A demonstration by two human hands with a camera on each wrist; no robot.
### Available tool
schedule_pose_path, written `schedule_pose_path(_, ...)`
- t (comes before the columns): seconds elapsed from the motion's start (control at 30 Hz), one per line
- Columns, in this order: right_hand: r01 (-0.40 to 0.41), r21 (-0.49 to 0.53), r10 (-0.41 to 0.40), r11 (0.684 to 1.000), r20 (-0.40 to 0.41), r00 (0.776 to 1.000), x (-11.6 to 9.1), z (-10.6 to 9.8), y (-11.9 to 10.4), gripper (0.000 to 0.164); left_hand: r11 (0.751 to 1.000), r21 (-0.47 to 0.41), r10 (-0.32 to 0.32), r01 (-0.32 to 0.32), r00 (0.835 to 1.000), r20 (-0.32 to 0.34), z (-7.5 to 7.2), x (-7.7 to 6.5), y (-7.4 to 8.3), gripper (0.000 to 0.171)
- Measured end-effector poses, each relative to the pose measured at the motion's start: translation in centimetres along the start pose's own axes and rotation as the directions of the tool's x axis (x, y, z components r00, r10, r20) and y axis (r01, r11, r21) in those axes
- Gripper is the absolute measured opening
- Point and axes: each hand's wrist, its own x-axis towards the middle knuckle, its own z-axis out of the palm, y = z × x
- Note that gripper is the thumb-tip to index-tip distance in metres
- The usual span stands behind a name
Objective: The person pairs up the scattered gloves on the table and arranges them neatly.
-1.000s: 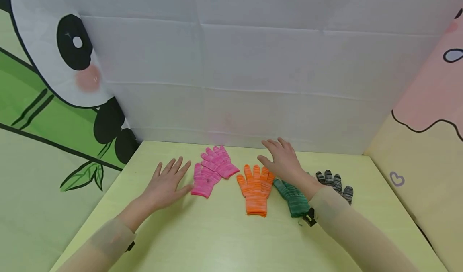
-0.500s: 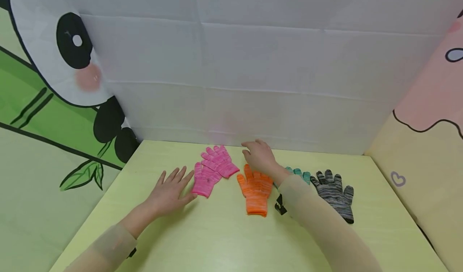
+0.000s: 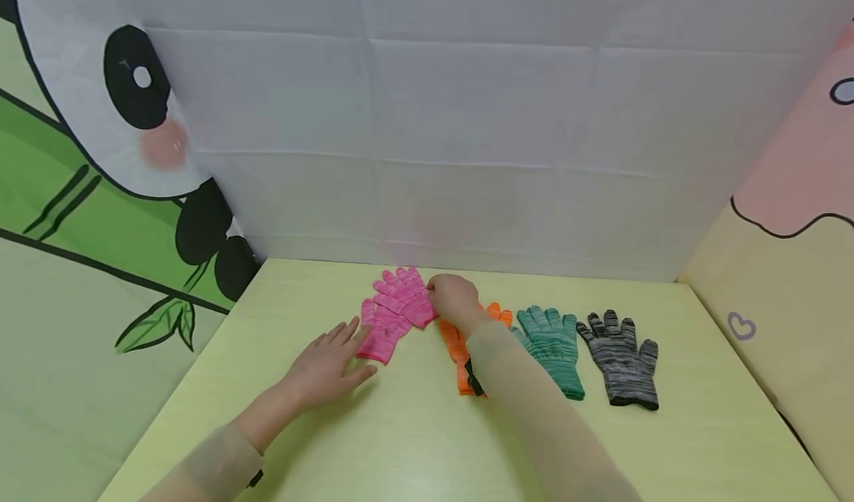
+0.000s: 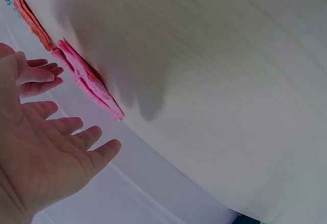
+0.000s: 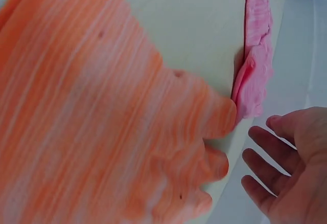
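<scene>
Two pink knit gloves lie overlapped near the table's back edge, the upper one (image 3: 404, 294) partly over the lower one (image 3: 383, 333). My left hand (image 3: 325, 372) hovers beside the lower glove with straight fingers, holding nothing. In the left wrist view this hand (image 4: 56, 152) hangs above the table. My right hand (image 3: 455, 299) is beside the upper pink glove's cuff, over the orange glove (image 3: 457, 350), which it partly hides. The right wrist view shows the right hand (image 5: 294, 168) with loosely bent fingers, apart from the pink glove (image 5: 255, 75).
A green glove (image 3: 552, 346) and a black-and-grey glove (image 3: 623, 361) lie flat to the right of the orange one. A white cloth wall (image 3: 467, 153) rises behind the yellow table (image 3: 414, 443). Printed cloth panels stand on both sides.
My right hand has moved left and down, from above the green and orange gloves to beside the pink gloves. My left hand has shifted slightly right and lower. The gloves have stayed put.
</scene>
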Motion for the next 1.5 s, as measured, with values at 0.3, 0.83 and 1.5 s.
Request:
schedule_pose_path(0.3,-0.101,0.011,0.101,0.995,0.018,0.995,0.5,0.5,-0.7,0.028,1.000,0.002,0.002,-0.002,1.000,-0.012,0.4,0.1,0.2,0.078)
schedule_pose_path(0.83,-0.202,-0.148,0.213,0.968,0.060,0.975,1.6,1.8,-2.2,0.030,1.000,-0.025,-0.007,0.007,1.000,-0.004,0.7,0.4,0.0,0.077)
schedule_pose_path(1.5,-0.261,0.544,0.246,0.798,0.103,0.964,2.3,0.9,-1.6,0.064,0.999,-0.040,0.013,-0.014,0.999,-0.030,0.7,-0.1,-0.2,0.076)
